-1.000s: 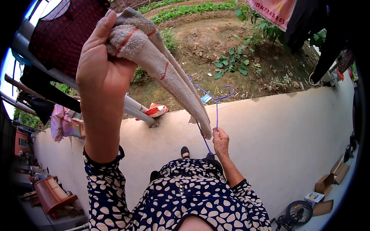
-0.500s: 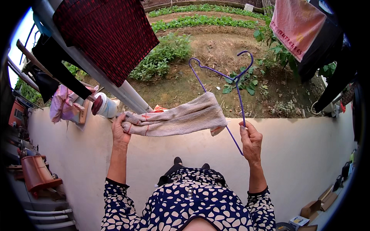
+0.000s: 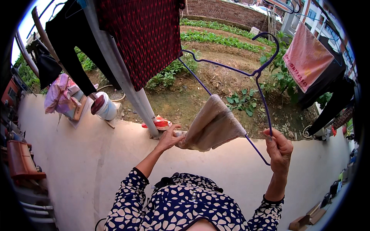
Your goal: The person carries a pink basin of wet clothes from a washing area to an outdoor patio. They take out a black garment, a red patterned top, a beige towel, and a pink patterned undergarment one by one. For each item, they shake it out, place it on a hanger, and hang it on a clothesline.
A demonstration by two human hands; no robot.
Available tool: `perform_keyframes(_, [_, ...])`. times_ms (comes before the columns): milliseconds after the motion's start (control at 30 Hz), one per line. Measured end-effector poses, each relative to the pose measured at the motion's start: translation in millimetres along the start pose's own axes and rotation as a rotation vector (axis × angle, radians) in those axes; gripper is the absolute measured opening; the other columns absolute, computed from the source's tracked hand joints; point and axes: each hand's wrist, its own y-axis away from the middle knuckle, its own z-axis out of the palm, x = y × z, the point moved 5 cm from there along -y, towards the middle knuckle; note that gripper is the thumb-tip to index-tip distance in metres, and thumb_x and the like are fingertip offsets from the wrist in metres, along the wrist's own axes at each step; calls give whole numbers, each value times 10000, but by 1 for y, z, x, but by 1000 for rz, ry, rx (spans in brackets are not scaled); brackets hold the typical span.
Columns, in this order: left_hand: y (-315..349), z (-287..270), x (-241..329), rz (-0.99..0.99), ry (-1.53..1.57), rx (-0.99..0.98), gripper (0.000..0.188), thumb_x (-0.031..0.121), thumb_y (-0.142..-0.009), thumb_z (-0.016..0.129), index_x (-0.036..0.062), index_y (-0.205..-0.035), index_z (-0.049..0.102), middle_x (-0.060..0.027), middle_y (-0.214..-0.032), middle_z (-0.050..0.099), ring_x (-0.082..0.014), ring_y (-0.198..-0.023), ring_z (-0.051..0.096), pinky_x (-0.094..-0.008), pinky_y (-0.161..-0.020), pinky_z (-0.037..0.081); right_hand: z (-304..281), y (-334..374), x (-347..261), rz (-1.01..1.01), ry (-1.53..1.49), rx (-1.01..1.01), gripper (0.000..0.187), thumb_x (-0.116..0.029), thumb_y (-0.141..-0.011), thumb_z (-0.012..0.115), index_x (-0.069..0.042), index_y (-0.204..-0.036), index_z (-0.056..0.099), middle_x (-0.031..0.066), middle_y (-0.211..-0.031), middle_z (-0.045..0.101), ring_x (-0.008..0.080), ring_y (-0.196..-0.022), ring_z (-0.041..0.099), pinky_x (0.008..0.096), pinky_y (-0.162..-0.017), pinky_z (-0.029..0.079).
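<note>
In the head view, the right hand [image 3: 280,150] has its fingers clamped on one side of a bluish-purple hanger [image 3: 256,73], hook upward, while a beige towel [image 3: 216,123] lies folded over the hanger's long lower bar, above the pale floor [image 3: 127,165]. The left hand [image 3: 169,138] is at the towel's lower left end, though whether its fingers are closed on the cloth I cannot tell. Beyond, a dark red patterned garment [image 3: 142,42] hangs at left and a pink cloth [image 3: 308,57] at right.
</note>
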Motion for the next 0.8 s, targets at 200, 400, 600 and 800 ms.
perform_keyframes(200, [-11,-35,105,561,349,1,233,109,-737,681,50,-942,586,-72,-953,575,-128,-871,538,-265,-745,441,22,11,-29,-9,52,32,143,-32,-851,562,36,-970,604,-49,-518,394,28,-476,325,206,-436,243])
perform_keyframes(400, [-6,-34,94,383,849,-349,90,95,-818,585,30,-774,542,-75,-1021,578,-144,-930,531,-296,-815,438,30,16,-5,138,36,145,141,-49,-860,566,38,-962,608,-57,-516,358,29,-478,309,212,-435,241])
perform_keyframes(600, [1,-17,60,-360,1076,-760,248,159,-923,471,-24,-1053,576,-76,-1053,600,-126,-917,567,-273,-803,464,55,28,26,181,38,120,134,-49,-851,581,31,-950,620,-47,-510,358,36,-478,302,212,-434,242])
perform_keyframes(800, [-11,-37,54,-124,609,-726,165,112,-802,658,39,-939,602,2,-888,609,-63,-821,564,-200,-718,444,72,38,40,135,46,39,141,-1,-824,586,33,-956,622,-4,-531,458,44,-475,397,195,-453,333])
